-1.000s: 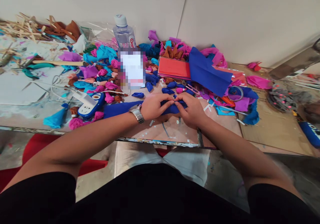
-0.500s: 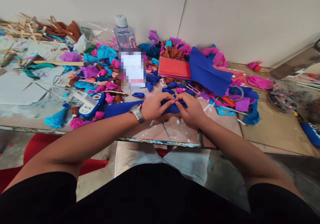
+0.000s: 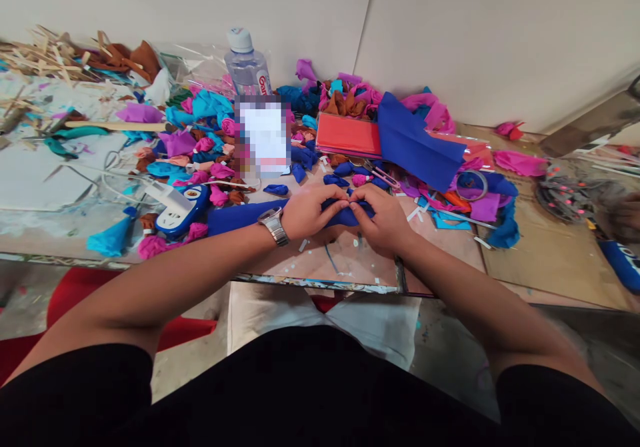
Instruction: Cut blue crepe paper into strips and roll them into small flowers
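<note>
My left hand (image 3: 313, 208) and my right hand (image 3: 379, 215) meet at the middle of the table, fingertips pinched close together. Between them is a blue piece of cloth-like material (image 3: 345, 216), gripped by both hands and partly hidden under the fingers. To the left, a flat blue strip (image 3: 240, 218) reaches out from behind my left wrist; whether it joins the held piece is hidden. Just beyond my fingers lie small blue bundles (image 3: 336, 180) and a pink one (image 3: 361, 180). Pink-handled scissors (image 3: 384, 175) rest beyond my right hand.
A water bottle (image 3: 247, 64) stands behind a blurred white rectangle (image 3: 264, 134). A power strip (image 3: 183, 210) with a plugged-in charger sits at left. Further right are a red packet (image 3: 349, 135), a large blue sheet (image 3: 420, 142) and a tape roll (image 3: 471, 186). Wooden sticks (image 3: 47, 57) pile up far left.
Both hands keep almost the same pinch on the blue piece. The view has shifted very slightly; nothing else has visibly moved.
</note>
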